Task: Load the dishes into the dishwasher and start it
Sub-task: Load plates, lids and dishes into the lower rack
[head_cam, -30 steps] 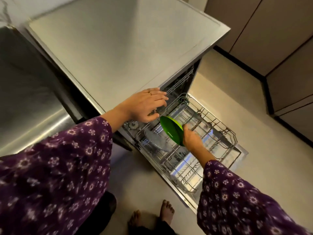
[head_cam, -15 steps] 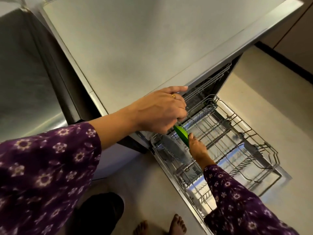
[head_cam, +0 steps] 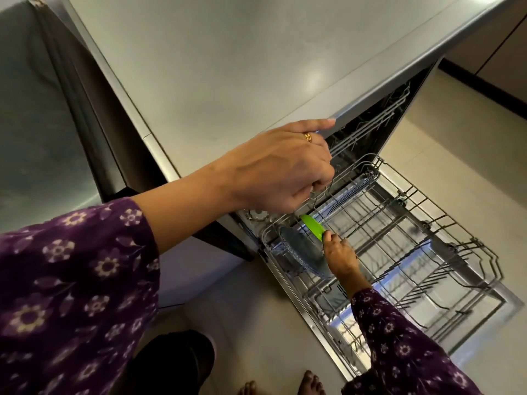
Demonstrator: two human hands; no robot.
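Observation:
The dishwasher (head_cam: 228, 67) stands open, and its lower wire rack (head_cam: 445, 223) is pulled out over the lowered door (head_cam: 490, 312). My right hand (head_cam: 339, 258) pinches the rim of a green plate (head_cam: 312, 225), which stands edge-on between the tines at the rack's near left corner. Right beside it a clear glass plate (head_cam: 296, 249) leans upright in the rack. My left hand (head_cam: 279, 169) rests on the front edge of the dishwasher's top, index finger straight along the edge and the other fingers curled down over it. The upper rack (head_cam: 370, 129) sits inside the machine.
Most of the lower rack to the right of the two plates holds nothing. A steel-fronted appliance (head_cam: 42, 124) stands at the left. Brown cabinets (head_cam: 499, 47) line the far right above the pale floor (head_cam: 470, 155). My bare feet (head_cam: 310, 384) stand just beside the door's near corner.
My right hand has lowered the green plate and turned it edge-on into the rack beside the glass plate. My left hand's fingers have curled over the top's edge. My head has moved closer.

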